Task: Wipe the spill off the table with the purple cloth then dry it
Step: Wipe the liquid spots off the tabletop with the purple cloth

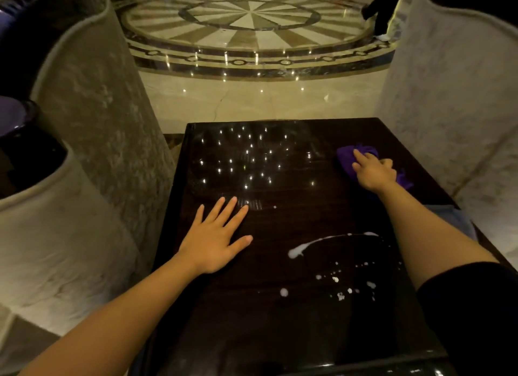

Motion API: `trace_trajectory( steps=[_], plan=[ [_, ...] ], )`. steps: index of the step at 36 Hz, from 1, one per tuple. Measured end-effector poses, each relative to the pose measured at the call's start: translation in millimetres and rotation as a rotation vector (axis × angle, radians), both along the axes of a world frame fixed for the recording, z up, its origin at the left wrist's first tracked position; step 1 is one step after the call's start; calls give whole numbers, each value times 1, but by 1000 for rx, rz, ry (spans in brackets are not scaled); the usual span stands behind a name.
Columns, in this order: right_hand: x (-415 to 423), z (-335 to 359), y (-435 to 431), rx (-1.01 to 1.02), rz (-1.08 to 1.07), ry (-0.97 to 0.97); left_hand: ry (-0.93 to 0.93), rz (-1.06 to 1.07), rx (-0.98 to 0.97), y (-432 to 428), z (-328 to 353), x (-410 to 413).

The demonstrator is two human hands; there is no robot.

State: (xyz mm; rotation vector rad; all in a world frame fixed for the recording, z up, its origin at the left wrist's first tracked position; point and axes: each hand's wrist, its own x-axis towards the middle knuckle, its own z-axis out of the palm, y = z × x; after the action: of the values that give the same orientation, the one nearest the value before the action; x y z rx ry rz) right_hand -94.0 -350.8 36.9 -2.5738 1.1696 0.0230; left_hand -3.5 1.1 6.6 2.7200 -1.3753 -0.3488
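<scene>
Left hand [215, 235]: we hold it flat on the dark glossy worktop [252, 333], fingers spread wide, gripping nothing, toward the left side at mid-depth. Right hand [374, 171]: we reach it out to the far right part of the worktop, where it lies on top of the purple cloth [347, 157], fingers extended over the fabric; whether they pinch it we cannot tell. Purple cloth: bunched, resting on the worktop near its right edge, partly covered by our hand. Spill [330, 263]: a white liquid, one curved streak with a blob at its left end plus scattered drops nearer to us, lying on the near right part of the worktop between our two forearms, well apart from the cloth. Surroundings: pale upholstered armchairs [92, 109] on either side; a polished marble floor [252, 22] with a round radial pattern beyond; a person's legs [384, 8] at the far right.
</scene>
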Motion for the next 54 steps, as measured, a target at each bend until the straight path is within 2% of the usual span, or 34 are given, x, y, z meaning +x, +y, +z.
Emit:
trace_trajectory(
  steps=[7, 14, 29, 40, 54],
  plan=[
    [13, -8, 59, -77, 275, -63, -4, -9, 23, 0, 1, -2],
    [10, -12, 111, -72, 528, -89, 0, 0, 39, 0, 3, -5],
    [-67, -3, 180, 57, 774, -76, 47, 72, 36, -2, 1, -11],
    [-133, -3, 204, 124, 781, -123, 43, 76, 16, 4, 6, -45],
    [-222, 9, 234, 124, 609, -198, 31, 67, -11, 11, 6, -60]
  ],
)
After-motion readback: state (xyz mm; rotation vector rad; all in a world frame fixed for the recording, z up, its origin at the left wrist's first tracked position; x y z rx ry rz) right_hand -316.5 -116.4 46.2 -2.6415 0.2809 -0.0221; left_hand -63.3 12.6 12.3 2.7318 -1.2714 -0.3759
